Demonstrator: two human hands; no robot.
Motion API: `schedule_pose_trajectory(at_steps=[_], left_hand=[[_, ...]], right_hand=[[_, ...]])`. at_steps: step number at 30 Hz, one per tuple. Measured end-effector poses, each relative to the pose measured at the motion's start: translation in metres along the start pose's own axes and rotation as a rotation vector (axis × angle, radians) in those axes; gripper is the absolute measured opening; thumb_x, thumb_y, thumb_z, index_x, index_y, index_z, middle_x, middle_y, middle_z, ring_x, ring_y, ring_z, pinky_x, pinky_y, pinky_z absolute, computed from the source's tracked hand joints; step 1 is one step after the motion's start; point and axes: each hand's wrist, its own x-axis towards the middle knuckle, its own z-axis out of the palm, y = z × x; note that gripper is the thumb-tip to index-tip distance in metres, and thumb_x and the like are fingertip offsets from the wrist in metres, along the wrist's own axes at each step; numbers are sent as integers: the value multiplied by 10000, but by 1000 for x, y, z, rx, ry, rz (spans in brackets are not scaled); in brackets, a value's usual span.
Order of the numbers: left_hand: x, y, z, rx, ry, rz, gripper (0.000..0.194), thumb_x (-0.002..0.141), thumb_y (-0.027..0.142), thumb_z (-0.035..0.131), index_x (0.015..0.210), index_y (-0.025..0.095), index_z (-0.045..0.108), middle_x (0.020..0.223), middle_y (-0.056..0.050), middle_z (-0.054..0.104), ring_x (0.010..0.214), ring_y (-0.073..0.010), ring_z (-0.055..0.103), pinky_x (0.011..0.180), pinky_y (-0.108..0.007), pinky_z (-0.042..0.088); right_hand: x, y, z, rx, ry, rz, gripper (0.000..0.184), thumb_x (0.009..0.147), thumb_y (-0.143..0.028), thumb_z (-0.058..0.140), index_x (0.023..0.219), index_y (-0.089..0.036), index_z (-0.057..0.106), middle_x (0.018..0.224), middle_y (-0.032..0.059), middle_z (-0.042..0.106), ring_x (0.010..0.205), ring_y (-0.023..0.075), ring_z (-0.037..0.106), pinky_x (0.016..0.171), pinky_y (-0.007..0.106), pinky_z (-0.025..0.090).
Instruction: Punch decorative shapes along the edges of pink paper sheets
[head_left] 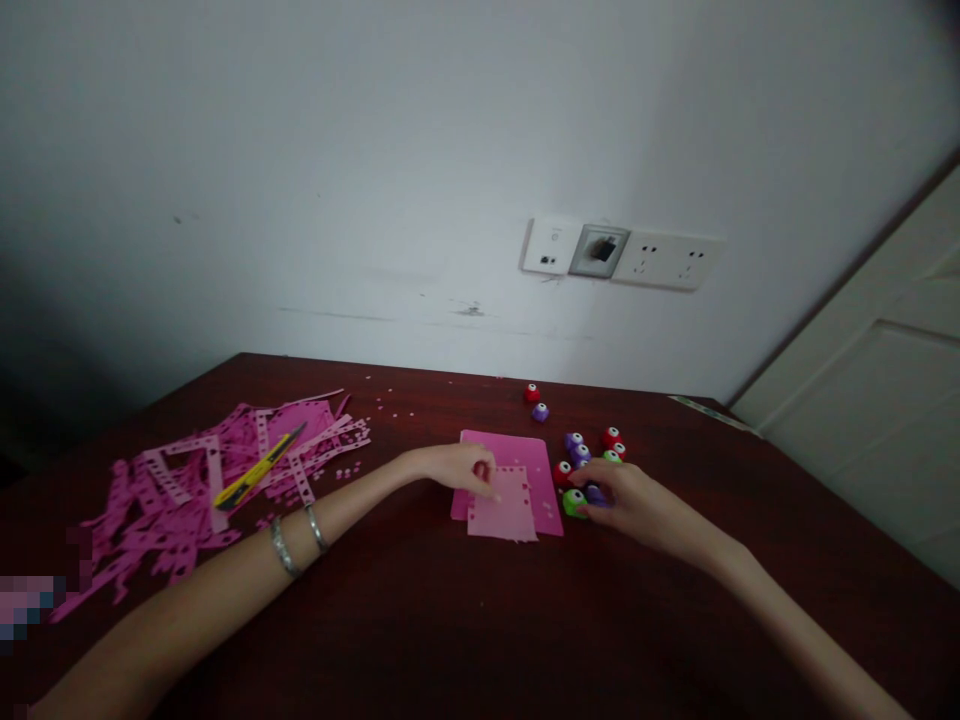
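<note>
A small light pink paper sheet (504,515), punched with holes along its top and right edges, lies over a larger bright pink sheet (506,447). My left hand (459,468) rests over the upper left of the light sheet with its fingers curled together; what they pinch, if anything, is hidden. On the right, my right hand (634,500) curves around a purple craft punch (598,495), thumb low and fingers above. A green craft punch (575,503) sits against the thumb tip, and a red craft punch (562,474) is just beyond the fingertips.
Punched pink paper strips (172,500) are heaped at the left, with a yellow utility knife (259,468) on top. Several more red, purple and green punches (612,438) stand around the right hand and farther back. Wall sockets (667,258) are above the brown table (420,620).
</note>
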Motion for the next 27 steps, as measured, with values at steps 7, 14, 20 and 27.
schedule_pose_trajectory(at_steps=[7,14,20,27], left_hand=[[54,-6,-41,48,261,-82,211,700,323,566,709,138,667,694,-29,641,614,-117,536,566,-225,352],[127,-28,-53,103,488,-175,202,699,318,571,717,143,672,637,-13,616,594,-117,519,557,-222,347],[148,-21,-36,157,373,-123,462,556,587,649,748,168,632,694,-12,610,635,-147,541,593,-241,378],[152,-16,-24,302,438,-197,586,546,560,680,965,168,562,940,-85,628,834,-228,585,698,-281,422]], right_hand=[[-8,-33,-11,85,30,-92,161,823,-242,515,900,-213,654,891,34,648,784,172,587,726,286,449],[-8,-41,-3,78,-34,-119,174,839,-212,498,887,-206,666,858,41,638,769,165,579,697,270,447],[-5,-35,-1,80,-41,-128,193,849,-211,483,881,-192,672,843,49,642,740,157,579,693,270,447],[-3,-28,1,85,-48,-111,179,837,-198,495,887,-201,667,842,36,639,739,150,571,679,264,443]])
